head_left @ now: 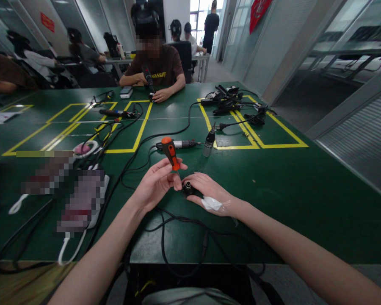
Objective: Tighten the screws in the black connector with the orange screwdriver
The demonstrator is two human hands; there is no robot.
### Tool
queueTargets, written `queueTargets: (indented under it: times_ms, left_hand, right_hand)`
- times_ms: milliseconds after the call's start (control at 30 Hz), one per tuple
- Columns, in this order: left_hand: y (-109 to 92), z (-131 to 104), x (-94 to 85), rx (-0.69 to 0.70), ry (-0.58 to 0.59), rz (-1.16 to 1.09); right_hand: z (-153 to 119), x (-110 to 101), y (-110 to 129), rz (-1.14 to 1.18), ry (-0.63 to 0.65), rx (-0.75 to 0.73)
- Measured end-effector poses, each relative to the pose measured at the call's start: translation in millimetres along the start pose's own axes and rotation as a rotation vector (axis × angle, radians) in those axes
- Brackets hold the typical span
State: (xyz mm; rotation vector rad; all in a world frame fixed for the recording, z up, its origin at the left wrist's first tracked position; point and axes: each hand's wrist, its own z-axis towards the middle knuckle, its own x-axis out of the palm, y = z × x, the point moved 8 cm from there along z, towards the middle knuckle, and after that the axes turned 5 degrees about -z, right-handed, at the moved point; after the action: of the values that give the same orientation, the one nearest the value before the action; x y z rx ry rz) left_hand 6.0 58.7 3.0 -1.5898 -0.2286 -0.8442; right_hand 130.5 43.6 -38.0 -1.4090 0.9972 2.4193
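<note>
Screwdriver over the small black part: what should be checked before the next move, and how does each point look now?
1. Screwdriver gripped by the left hand: ok.
2. Black part steadied by the right hand: ok.
3. Screwdriver tip seated properly: cannot tell; too small to see.
4. Grey-and-black tool out of both hands: ok.
5. Table free of loose cables near the hands: not ok; black cable loops lie close by.

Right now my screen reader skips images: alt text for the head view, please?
The left hand holds an orange-and-black screwdriver, shaft down, beside a round black part that the white-taped right hand holds on a green table. Beyond lies a corded silver tool.
</note>
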Motion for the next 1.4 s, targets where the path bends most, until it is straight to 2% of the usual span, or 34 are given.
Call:
queueTargets:
  times_ms: [667,967,1233,1400]
  left_hand:
    - [0.8,0.0,0.2,-0.016,0.002,-0.028]
    - [-1.4,-1.6,3.4,-0.022,0.066,-0.088]
    - [3.2,0.0,-2.2,-0.035,-0.013,-0.02]
    - [-0.5,-1.1,0.8,-0.002,0.006,-0.008]
  right_hand:
    - [-0.6,-2.3,1.0,-0.013,-0.016,0.001]
    - [-1.7,1.5,-2.1,-0.031,-0.022,0.003]
    - [-0.9,-0.8,-0.3,-0.028,-0.011,-0.001]
    - [-1.1,-0.7,0.9,-0.03,-0.001,-0.009]
